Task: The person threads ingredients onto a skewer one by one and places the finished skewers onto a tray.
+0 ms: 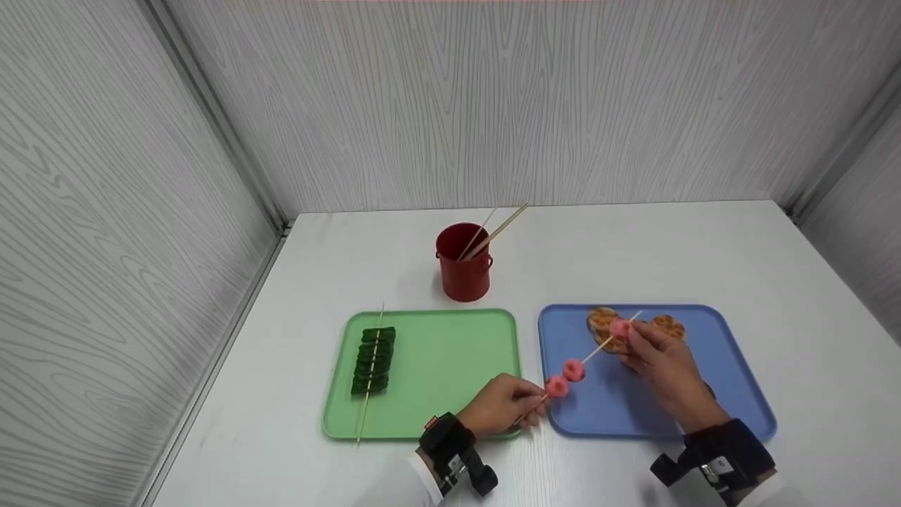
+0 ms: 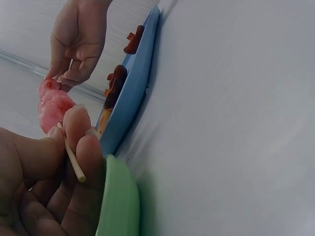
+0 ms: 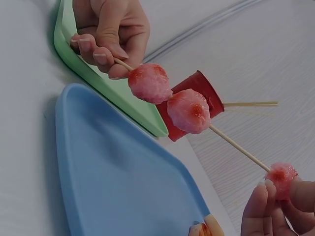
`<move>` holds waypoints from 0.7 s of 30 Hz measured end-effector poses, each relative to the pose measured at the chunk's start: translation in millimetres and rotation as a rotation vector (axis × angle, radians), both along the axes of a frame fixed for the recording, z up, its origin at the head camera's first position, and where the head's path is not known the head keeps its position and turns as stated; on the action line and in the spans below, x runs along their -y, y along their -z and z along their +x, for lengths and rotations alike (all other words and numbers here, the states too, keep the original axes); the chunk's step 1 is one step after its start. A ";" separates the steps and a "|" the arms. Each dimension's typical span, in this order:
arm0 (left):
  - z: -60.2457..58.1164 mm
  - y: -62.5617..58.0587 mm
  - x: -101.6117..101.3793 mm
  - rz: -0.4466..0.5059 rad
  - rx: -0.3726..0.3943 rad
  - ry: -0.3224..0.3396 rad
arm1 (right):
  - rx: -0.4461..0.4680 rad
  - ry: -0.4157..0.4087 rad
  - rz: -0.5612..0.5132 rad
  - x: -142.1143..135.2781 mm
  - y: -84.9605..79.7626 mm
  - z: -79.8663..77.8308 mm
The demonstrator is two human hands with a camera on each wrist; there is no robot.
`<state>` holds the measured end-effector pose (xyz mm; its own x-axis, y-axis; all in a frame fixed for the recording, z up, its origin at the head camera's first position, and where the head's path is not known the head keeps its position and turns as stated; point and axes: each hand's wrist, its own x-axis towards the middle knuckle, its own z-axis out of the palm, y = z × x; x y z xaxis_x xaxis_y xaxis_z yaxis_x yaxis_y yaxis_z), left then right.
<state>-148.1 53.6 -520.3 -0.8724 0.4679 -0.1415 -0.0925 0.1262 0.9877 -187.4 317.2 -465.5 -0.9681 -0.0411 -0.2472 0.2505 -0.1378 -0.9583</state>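
My left hand pinches the lower end of a wooden skewer between thumb and fingers, over the gap between two trays. Two pink balls sit close together on the skewer near that hand. At the far end, my right hand pinches a third pink ball, through which the skewer tip protrudes. A bare stretch of stick separates this ball from the other two. Beneath the right hand is a blue tray bearing browned, lotus-slice-like pieces, partly hidden by that hand.
On the left, a green tray carries a skewer of dark green rolled pieces. Behind the trays stands a red bucket with several wooden sticks leaning in it. White panels rise behind and beside the table.
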 end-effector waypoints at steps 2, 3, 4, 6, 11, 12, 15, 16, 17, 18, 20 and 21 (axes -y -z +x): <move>0.1 -0.4 -0.2 -0.007 -0.002 0.001 | 0.000 -0.006 0.008 0.7 0.2 0.7; 0.2 -0.6 -0.3 -0.012 -0.002 -0.001 | 0.000 -0.010 0.013 0.9 0.2 0.9; 0.4 -0.8 -0.4 -0.013 0.000 -0.004 | -0.001 -0.013 0.015 1.0 0.1 1.0; 0.6 -1.0 -0.3 -0.015 0.005 -0.012 | 0.000 -0.010 0.010 1.2 0.0 1.1; 1.0 -1.9 -0.2 -0.012 0.012 -0.024 | 0.000 0.010 -0.005 3.2 0.8 1.8; 0.9 -2.3 -0.3 -0.014 0.008 -0.023 | -0.002 0.008 0.000 4.1 1.3 2.4; 0.1 -4.4 -1.7 -0.019 0.000 -0.018 | -0.007 -0.011 0.013 7.3 3.4 5.0; -0.2 -5.4 -2.3 -0.020 -0.005 -0.015 | -0.007 -0.016 0.020 8.8 4.2 5.8; -0.7 -6.1 -2.9 -0.022 -0.009 -0.012 | -0.007 -0.026 0.029 10.1 5.0 6.6; -1.0 -7.1 -3.6 -0.021 -0.016 -0.008 | -0.008 -0.037 0.039 11.4 5.8 7.2; -1.4 -8.4 -4.8 -0.009 -0.020 -0.004 | -0.009 -0.051 0.069 13.9 7.4 7.9; -1.4 -8.6 -5.2 -0.005 -0.026 -0.004 | -0.011 -0.059 0.092 15.3 8.0 8.3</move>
